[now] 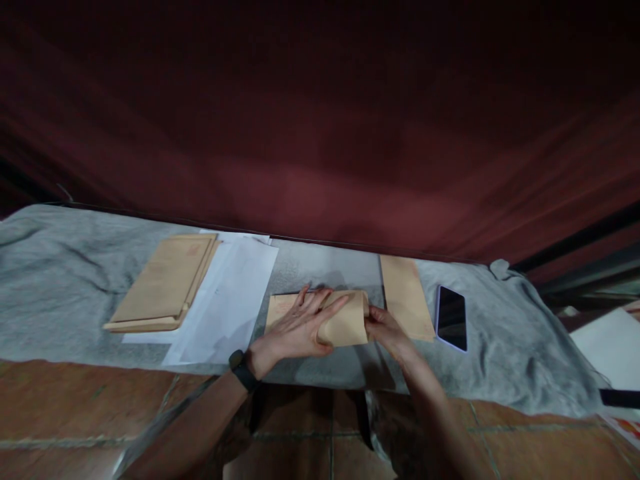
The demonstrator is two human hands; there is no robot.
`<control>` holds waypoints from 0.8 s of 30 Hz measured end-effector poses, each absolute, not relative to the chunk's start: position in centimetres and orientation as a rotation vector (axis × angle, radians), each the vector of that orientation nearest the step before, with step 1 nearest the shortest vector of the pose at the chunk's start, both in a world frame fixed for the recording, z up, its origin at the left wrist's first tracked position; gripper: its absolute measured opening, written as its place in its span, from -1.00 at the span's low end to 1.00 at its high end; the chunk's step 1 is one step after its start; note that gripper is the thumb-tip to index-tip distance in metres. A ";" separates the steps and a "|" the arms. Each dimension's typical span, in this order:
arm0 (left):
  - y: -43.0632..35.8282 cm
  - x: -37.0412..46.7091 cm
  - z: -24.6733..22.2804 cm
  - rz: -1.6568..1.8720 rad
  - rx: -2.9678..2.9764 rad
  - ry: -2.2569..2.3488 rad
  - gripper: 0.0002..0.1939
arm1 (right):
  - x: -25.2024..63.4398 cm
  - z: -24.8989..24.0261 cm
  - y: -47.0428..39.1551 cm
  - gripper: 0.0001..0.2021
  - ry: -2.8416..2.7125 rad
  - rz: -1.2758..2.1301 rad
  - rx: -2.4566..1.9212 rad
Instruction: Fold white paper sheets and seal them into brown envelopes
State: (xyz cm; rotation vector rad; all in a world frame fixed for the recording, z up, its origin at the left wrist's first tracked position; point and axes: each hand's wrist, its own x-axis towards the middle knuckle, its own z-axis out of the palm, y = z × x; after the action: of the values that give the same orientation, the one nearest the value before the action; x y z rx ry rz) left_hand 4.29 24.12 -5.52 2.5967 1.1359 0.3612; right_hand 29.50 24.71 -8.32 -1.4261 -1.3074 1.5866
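Note:
In front of me a brown paper envelope lies on the grey cloth, its right part curled up and over. My left hand rests across it, fingers spread and pressing on the paper. At the envelope's right end, my right hand pinches the edge; its fingertips are partly hidden by the paper. Just right of that hand another brown envelope lies flat. A stack of brown envelopes sits to the left, partly on top of white paper sheets.
A phone with a dark screen lies right of the flat envelope. The grey cloth covers a long narrow surface, with a dark red curtain behind it. White paper shows at the far right. Below is a tiled floor.

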 end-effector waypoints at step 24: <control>24.0 4.4 -6.1 0.320 2.669 1.190 0.23 | 28.7 -7.2 23.8 -0.49 -1.062 1.408 -1.424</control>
State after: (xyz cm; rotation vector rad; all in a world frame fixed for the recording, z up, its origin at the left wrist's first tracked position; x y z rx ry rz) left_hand 4.37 23.97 -6.11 2.6693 1.1904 0.3197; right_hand 28.65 23.84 -7.19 -1.4238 -1.0625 1.4077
